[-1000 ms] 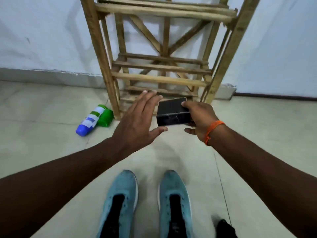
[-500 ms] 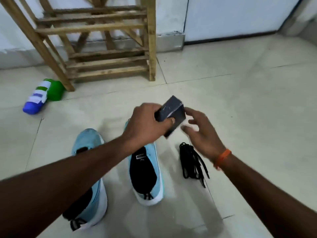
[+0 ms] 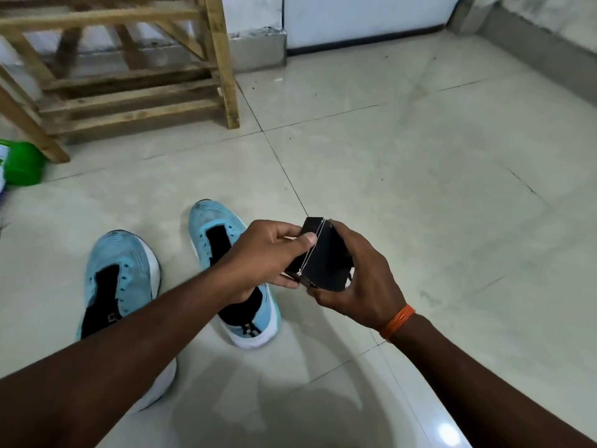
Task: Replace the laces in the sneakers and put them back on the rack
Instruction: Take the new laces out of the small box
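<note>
Both my hands hold a small black box (image 3: 323,257) above the tiled floor. My left hand (image 3: 265,253) grips its left side, thumb pressed on the top edge. My right hand (image 3: 358,279) cups the box from the right and below. Two light blue sneakers without laces stand on the floor: one (image 3: 119,279) at the left, partly under my left forearm, the other (image 3: 219,234) just behind my left hand. The wooden rack (image 3: 135,88) stands against the wall at the upper left. The black laces seen earlier are hidden behind my hands.
A green object (image 3: 22,166) lies on the floor at the left edge, beside the rack's leg. A white door (image 3: 365,17) and a wall base run along the back. Bare tiles stretch out to the right.
The view has dropped and shifted right. My right hand has closed round the box, and both hands have lowered with it over the spot where the black laces lay.
</note>
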